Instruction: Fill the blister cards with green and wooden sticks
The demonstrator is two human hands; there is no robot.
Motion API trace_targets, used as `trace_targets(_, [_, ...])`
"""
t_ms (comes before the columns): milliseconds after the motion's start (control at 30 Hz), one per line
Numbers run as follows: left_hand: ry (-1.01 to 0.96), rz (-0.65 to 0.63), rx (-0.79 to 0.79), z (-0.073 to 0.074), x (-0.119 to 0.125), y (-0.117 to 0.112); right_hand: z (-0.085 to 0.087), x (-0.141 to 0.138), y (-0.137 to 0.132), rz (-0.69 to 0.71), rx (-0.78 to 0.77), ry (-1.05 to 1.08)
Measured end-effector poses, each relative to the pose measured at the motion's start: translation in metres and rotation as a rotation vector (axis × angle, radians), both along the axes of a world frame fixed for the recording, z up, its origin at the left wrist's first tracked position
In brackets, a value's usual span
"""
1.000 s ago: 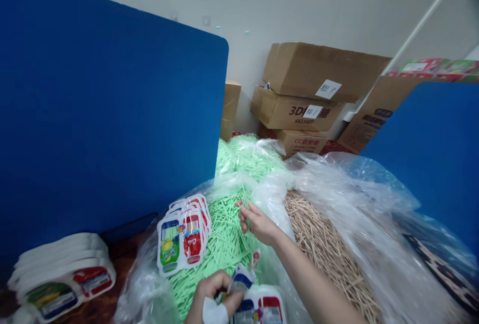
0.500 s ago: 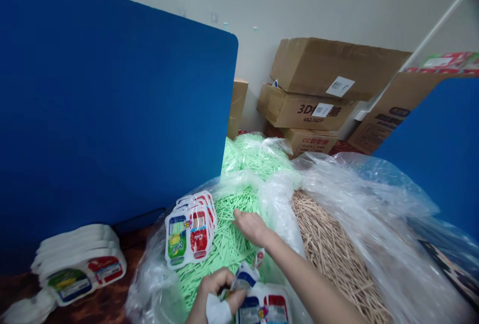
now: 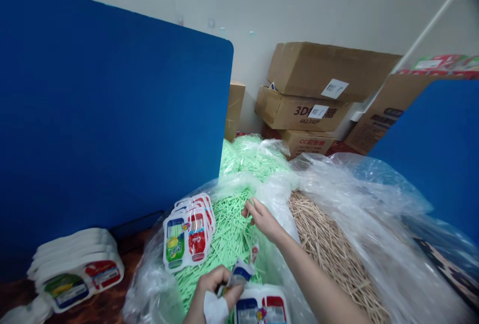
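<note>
My left hand (image 3: 214, 289), low in the middle, is closed round a small white and blue printed packet (image 3: 240, 272); something white is wrapped about its thumb. A red-tipped piece sticks up beside the packet. My right hand (image 3: 262, 218) is over a heap of thin green sticks (image 3: 227, 229) in a clear plastic bag, its fingers curled together. What they pinch, if anything, I cannot make out. On the green sticks, left of my hands, lies a fanned pile of Sprite and Cola printed packs (image 3: 186, 238). Below my right forearm is another such pack (image 3: 261, 309).
Thin brown sticks (image 3: 329, 249) fill an open plastic bag (image 3: 359, 199) on the right. A stack of white-edged packs (image 3: 77, 269) sits at lower left. Blue panels (image 3: 112, 114) stand on both sides. Cardboard boxes (image 3: 310, 109) are piled against the back wall.
My right hand has shifted slightly right and up over the green sticks, and its fingers have drawn together. My left hand still grips the packet. The view has moved a little.
</note>
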State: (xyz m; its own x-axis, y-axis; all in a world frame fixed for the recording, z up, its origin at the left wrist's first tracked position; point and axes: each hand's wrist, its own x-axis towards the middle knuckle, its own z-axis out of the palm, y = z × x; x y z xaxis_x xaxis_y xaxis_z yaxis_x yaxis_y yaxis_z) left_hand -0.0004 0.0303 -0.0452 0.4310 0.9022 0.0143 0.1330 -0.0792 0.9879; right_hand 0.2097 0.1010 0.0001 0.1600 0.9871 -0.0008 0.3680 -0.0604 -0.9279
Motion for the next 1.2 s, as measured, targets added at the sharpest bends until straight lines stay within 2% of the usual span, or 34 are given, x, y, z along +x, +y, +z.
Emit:
trace_targets(133, [0.006,0.059,0.024,0.001,0.000,0.005,0.012,-0.003,-0.014,-0.136,0.041,0.374])
trace_targets(267, [0.003,0.076,0.045,0.005,-0.004,0.009,0.030,-0.012,-0.025,-0.219,0.095,0.624])
trace_targets(400, [0.074,0.094,0.151,0.018,-0.006,0.011,0.055,-0.026,-0.040,-0.251,0.207,0.893])
trace_targets(533, [0.112,0.062,0.308,0.036,-0.002,0.010,0.072,-0.048,-0.058,-0.259,0.373,0.794])
trace_targets(700, [0.114,0.067,0.380,0.046,0.005,0.010,0.071,-0.071,-0.071,-0.244,0.493,0.677])
trace_targets(833, [0.079,0.083,0.369,0.048,0.007,0.009,0.069,-0.075,-0.072,-0.243,0.510,0.689])
trace_targets(1000, [0.054,0.042,0.355,0.050,0.007,0.007,0.072,-0.074,-0.069,-0.282,0.446,0.739])
trace_targets(1200, [0.067,0.018,0.420,0.048,0.005,0.008,0.066,-0.077,-0.067,-0.304,0.433,0.673])
